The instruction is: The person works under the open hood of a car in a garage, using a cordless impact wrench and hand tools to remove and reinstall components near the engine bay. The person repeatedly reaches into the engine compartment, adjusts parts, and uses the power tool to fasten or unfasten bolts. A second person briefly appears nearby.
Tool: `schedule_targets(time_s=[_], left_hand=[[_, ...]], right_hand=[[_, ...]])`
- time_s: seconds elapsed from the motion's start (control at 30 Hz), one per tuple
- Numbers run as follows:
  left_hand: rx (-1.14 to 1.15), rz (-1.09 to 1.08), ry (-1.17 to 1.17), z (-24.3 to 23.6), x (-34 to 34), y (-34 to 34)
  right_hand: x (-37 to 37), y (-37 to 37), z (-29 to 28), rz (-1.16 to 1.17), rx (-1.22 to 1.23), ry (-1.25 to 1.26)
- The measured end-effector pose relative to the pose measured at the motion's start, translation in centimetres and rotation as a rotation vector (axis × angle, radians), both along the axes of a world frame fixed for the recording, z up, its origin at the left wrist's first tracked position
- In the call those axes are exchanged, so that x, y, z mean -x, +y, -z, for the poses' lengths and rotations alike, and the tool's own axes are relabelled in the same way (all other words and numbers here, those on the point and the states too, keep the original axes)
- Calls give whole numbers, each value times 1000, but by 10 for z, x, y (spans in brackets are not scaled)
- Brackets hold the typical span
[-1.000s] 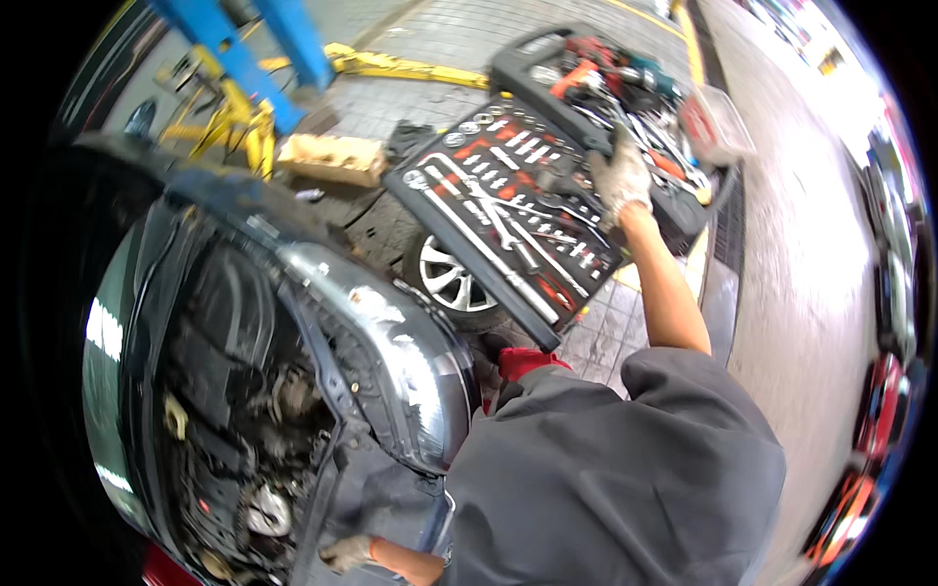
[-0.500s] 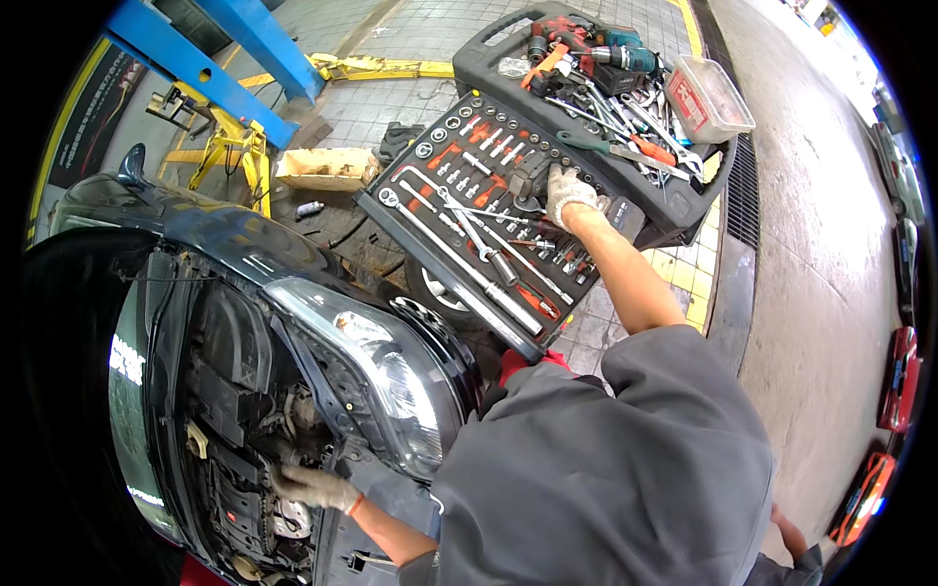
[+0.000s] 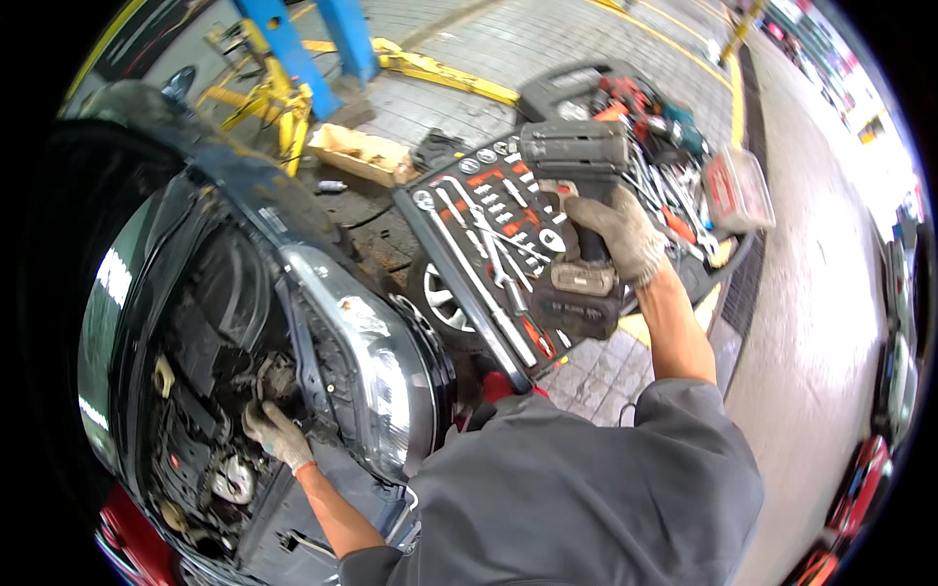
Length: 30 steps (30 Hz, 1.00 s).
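My gloved right hand (image 3: 625, 234) is closed around the grip of a dark cordless power tool (image 3: 575, 146) with a bulky battery at its base, held over an open socket set (image 3: 479, 215). The tray holds sockets, ratchets and long bars. My gloved left hand (image 3: 276, 434) is down in the car's open engine bay (image 3: 225, 293), inboard of the headlight (image 3: 376, 391), its fingers curled at dark engine parts; whatever they grip cannot be made out.
A black case of loose tools (image 3: 664, 186) and a clear plastic box (image 3: 735, 190) lie behind the set. A blue lift post (image 3: 293, 59), yellow lift arms (image 3: 440, 73), a cardboard box (image 3: 357, 156) and the car's wheel (image 3: 445, 298) are around me; vehicles line the far right.
My right hand has lifted the power tool up from the socket tray. My left hand has moved up and further into the engine bay. The view has shifted.
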State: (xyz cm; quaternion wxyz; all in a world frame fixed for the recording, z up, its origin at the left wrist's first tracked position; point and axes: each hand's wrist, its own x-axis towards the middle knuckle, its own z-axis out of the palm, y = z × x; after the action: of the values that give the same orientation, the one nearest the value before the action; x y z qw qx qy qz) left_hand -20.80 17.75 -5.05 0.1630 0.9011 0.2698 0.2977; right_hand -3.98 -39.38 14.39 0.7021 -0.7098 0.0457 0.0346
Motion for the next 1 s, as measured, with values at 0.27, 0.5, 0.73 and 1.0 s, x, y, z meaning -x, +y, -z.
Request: schedule_targets(time_s=[0.27,0.5,0.73,1.0], left_hand=[[-69,-142,235,38,15,26],[69,-104,176,21,3,-11],[76,-59,148,19,2,-23],[216,-28,201,10,6,-29]], right_hand=[[-22,123,-31,-404,-213,63],[-37,310,-94,-785,233,-390],[-65,525,-123,-1083,613,-405],[-79,679,-105,-1134,907,-472]])
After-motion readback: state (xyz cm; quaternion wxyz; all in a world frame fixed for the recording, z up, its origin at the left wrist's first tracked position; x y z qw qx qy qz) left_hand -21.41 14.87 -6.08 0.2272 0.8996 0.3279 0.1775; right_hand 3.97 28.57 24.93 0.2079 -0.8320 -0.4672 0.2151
